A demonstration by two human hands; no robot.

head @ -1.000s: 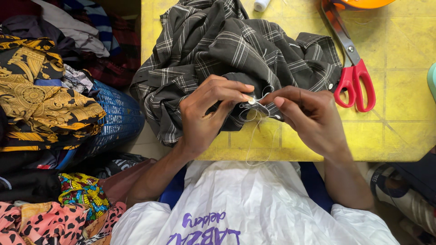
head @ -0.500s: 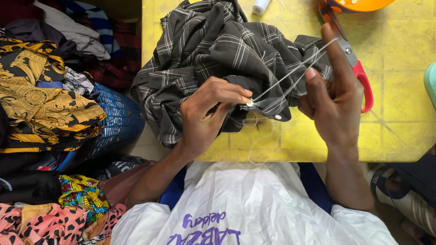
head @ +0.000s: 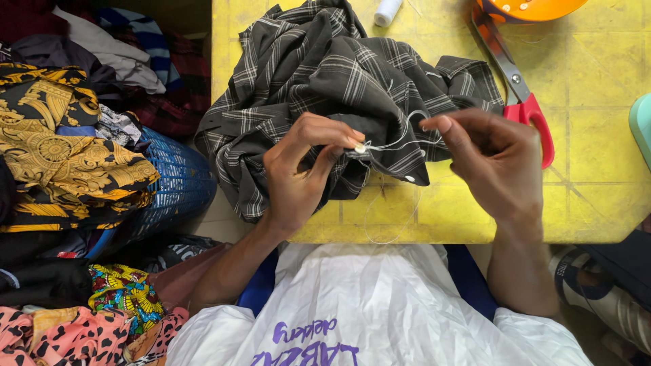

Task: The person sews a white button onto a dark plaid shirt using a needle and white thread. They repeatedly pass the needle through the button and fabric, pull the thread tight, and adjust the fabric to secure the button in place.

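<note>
A dark grey plaid shirt (head: 339, 74) lies bunched on the yellow table (head: 597, 88). My left hand (head: 302, 169) pinches the shirt's front edge, thumb and finger holding a small white button (head: 360, 146) against the cloth. My right hand (head: 495, 159) is just right of it, fingers closed on white thread (head: 407, 139) that runs from the button in a slack loop. More thread hangs down over the table's near edge. A needle is too small to make out.
Red-handled scissors (head: 519, 91) lie behind my right hand, beside an orange object (head: 529, 8). A white thread spool (head: 388, 11) stands at the far edge. A blue basket (head: 169, 179) heaped with patterned fabrics (head: 61, 156) sits left. A teal object (head: 641, 125) is at the right.
My right hand pulled the thread taut up and to the right, then came back down toward the button, leaving the thread slack. My left hand kept its pinch on the button.
</note>
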